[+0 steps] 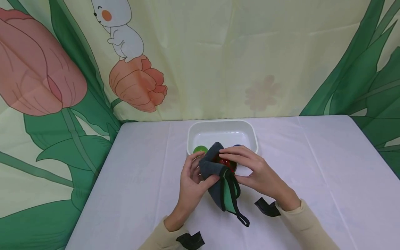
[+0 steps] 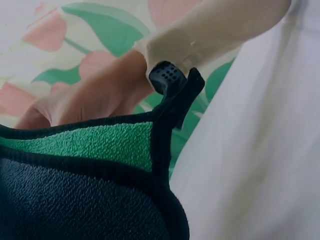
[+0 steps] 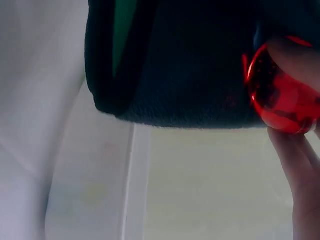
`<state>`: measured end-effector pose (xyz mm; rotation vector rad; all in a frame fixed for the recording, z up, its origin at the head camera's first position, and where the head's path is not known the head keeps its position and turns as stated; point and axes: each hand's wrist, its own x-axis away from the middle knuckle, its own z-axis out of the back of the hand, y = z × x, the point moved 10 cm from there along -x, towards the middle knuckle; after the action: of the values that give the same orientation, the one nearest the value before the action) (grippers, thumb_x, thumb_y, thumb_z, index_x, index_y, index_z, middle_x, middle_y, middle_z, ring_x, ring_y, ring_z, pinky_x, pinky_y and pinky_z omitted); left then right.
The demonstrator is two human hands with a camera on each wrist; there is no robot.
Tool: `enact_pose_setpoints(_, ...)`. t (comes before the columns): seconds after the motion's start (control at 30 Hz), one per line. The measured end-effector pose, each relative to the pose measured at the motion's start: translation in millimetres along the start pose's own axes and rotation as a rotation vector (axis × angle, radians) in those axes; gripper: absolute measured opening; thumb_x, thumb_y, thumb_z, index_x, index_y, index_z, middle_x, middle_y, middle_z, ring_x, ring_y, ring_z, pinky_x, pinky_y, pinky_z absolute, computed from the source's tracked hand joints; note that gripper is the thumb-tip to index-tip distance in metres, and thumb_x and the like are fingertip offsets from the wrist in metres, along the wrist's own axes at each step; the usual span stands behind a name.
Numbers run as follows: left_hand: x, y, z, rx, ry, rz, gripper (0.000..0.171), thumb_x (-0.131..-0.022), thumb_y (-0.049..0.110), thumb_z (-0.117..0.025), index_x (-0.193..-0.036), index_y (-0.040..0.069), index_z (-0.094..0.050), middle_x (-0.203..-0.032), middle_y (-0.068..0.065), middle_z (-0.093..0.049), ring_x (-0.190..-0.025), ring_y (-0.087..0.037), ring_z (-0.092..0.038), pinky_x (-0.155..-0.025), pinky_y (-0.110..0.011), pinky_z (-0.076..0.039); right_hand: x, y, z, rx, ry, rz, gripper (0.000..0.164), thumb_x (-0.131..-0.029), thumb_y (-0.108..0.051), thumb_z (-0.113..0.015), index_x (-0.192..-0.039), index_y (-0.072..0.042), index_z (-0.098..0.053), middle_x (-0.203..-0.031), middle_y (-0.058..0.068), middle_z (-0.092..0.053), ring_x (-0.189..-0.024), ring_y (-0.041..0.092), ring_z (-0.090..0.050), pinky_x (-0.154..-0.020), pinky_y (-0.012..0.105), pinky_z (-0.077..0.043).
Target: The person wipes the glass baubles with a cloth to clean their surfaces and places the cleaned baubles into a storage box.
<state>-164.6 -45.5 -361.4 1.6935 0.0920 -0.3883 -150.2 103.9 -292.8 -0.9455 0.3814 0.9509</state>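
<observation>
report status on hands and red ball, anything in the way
Left hand grips dark cloth. Right hand holds red ball at the cloth. Cloth and hands block part of the white tray from head view.

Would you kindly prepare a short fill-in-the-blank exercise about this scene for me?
1. Held by the left hand, the folded cloth shows an inner side coloured ____.
2. The shiny round item held by the right hand is ____.
3. The tray beyond the cloth is ____.

Missing words: green; red; white.
</observation>
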Motion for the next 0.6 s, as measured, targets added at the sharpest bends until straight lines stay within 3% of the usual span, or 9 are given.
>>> enact_pose_setpoints(0.2, -0.7, -8.2, -4.5, 0.026, 0.007, 0.073, 0.065, -0.084, 0.004, -0.075, -0.142, 0.003, -0.045, -0.136, -0.017, -0.058, -0.115, -0.02, -0.063, -0.098, -0.029, -0.053, 5, 14, -4, -0.038, 0.013, -0.149, 0.068, -0.076, -0.007, -0.084, -0.137, -0.005, -0.055, -0.133, 0.009, -0.06, -0.122, 0.014, -0.057, -0.101, 0.02, -0.047)
enact_pose_setpoints(0.3, -0.7, -9.4, -4.2, 0.014, 0.018, 0.088, 0.06, -0.084, 0.006, -0.076, -0.139, 0.005, -0.053, -0.134, -0.015, -0.059, -0.115, -0.02, -0.062, -0.101, -0.028, -0.05, 9, 18, -4, -0.054, 0.038, -0.197, 0.071, -0.068, 0.006, -0.086, -0.132, -0.005, -0.056, -0.132, 0.011, -0.06, -0.123, 0.012, -0.057, -0.1, 0.021, -0.048)
enact_pose_setpoints(0.47, -1.5, -4.2, -1.7, -0.061, 0.038, 0.044, 0.048, -0.084, 0.007, -0.077, -0.13, 0.007, -0.064, -0.128, -0.01, -0.061, -0.119, -0.024, -0.057, -0.105, -0.03, -0.047, 11, 18, -1, -0.047, 0.086, -0.181, 0.052, -0.081, -0.019, -0.079, -0.127, -0.003, -0.061, -0.128, 0.012, -0.062, -0.122, 0.012, -0.057, -0.099, 0.021, -0.048)
enact_pose_setpoints(0.6, -1.6, -5.3, 0.0, -0.086, 0.043, 0.07, 0.043, -0.083, 0.008, -0.079, -0.125, 0.009, -0.069, -0.126, -0.006, -0.06, -0.12, -0.024, -0.054, -0.103, -0.029, -0.049, 12, 17, 2, -0.026, 0.107, -0.146, 0.055, -0.086, -0.039, -0.071, -0.127, -0.002, -0.064, -0.125, 0.012, -0.067, -0.121, 0.009, -0.059, -0.101, 0.02, -0.048)
